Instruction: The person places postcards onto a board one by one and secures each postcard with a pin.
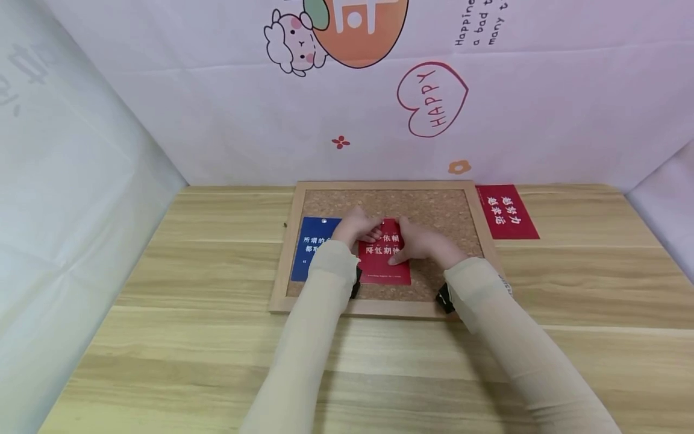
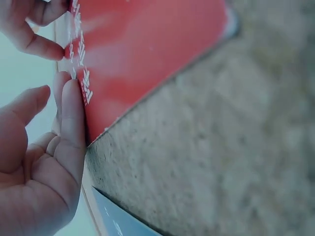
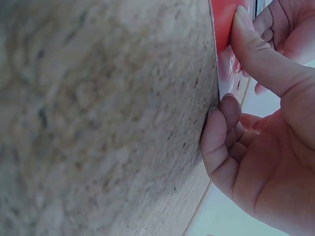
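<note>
A red card (image 1: 385, 268) with white writing lies against a wood-framed cork board (image 1: 439, 208). At the card's upper left is my left hand (image 1: 358, 226); in the left wrist view its straight fingers (image 2: 73, 115) touch the card while the thumb stands apart. A small shiny pin head shows by those fingertips. On the opposite side, my right hand (image 1: 420, 241) holds the card's right edge. Its thumb (image 3: 246, 42) presses the card's face, and the other fingers lie at the edge against the cork.
A blue card (image 1: 306, 241), partly hidden by the left arm, hangs on the board's left under a silver pin (image 1: 323, 220). Another red card (image 1: 506, 211) lies right of the board on the wooden table (image 1: 190, 301). White printed cloth (image 1: 228, 108) stands behind.
</note>
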A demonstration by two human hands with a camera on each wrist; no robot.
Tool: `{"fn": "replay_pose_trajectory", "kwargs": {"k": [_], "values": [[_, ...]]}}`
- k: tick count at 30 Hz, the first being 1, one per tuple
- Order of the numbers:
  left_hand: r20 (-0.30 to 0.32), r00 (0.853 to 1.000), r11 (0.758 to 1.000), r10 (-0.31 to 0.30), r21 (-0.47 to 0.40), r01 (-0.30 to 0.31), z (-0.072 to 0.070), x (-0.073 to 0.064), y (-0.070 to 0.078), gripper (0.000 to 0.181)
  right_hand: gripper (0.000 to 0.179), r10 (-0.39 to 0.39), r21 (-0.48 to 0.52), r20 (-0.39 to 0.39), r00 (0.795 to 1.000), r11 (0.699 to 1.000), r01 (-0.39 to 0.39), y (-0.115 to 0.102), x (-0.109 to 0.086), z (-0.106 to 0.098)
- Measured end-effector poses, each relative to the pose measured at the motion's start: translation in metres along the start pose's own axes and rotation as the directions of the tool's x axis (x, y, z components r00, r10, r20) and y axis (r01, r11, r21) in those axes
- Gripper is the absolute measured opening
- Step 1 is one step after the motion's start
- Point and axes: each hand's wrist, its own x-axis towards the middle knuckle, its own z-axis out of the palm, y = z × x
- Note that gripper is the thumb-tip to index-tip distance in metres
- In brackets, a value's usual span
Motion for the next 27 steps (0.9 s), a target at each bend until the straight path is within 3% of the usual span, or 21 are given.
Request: {"fn": "replay_pose_trajectory", "kwargs": {"k": [5, 20, 27], "values": [[0.042, 0.999, 0.998, 0.014, 0.058, -0.016, -0.0021, -0.0007, -0.0013, 0.035, 0.096, 0.008, -0.001, 0.009, 1.000, 1.000, -0.008, 0.0007, -0.0002, -0.0009], [0.025, 0.996, 0.976, 0.080, 0.203, -0.084, 0.0031, -0.0047, -0.0013, 0.031, 0.097, 0.014, -0.002, 0.018, 1.000, 1.000, -0.014, 0.0011, -0.0003, -0.0014], [-0.013, 0.984, 0.924, 0.179, 0.345, -0.163, -0.0031, -0.0100, 0.0047, 0.033, 0.095, 0.004, 0.028, 0.014, 1.000, 1.000, -0.004, 0.0008, -0.0005, -0.0014]]}}
